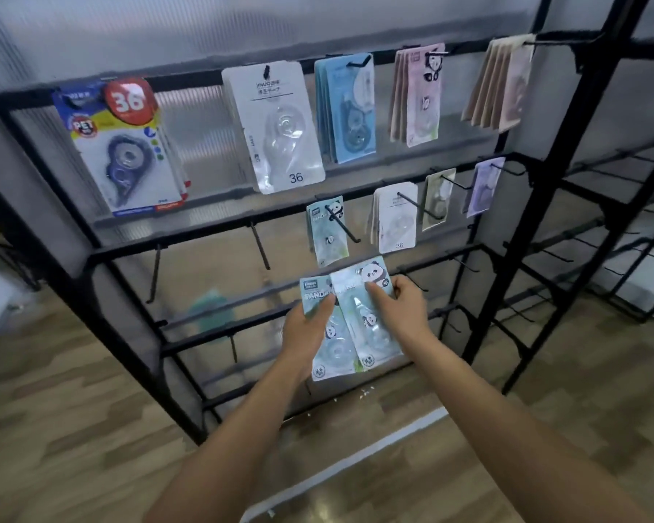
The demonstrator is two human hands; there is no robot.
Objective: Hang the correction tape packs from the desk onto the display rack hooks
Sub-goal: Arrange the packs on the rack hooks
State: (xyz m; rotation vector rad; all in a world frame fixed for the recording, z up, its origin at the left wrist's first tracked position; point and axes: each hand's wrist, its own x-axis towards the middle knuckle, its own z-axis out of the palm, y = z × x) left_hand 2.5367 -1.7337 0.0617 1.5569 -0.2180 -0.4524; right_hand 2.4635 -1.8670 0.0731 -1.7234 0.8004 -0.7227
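Holding two pale blue panda packs [350, 322] fanned out in front of the black display rack [484, 254], both hands up at chest height. Left hand [306, 326] grips the left pack from below, thumb lying across its front near the printed name. Right hand [401, 305] pinches the right pack at its upper edge, thumb on the front by the panda picture, fingers curled behind. Packs overlap slightly, tilted, clear of any hook. Just above them a matching panda pack [327, 235] hangs on a middle-row hook [342, 226]. More white, blue, pink and beige packs hang along the top row [276, 126]. How many packs sit in the hands is hard to say, maybe more stacked behind. Wood floor [72, 428] below.
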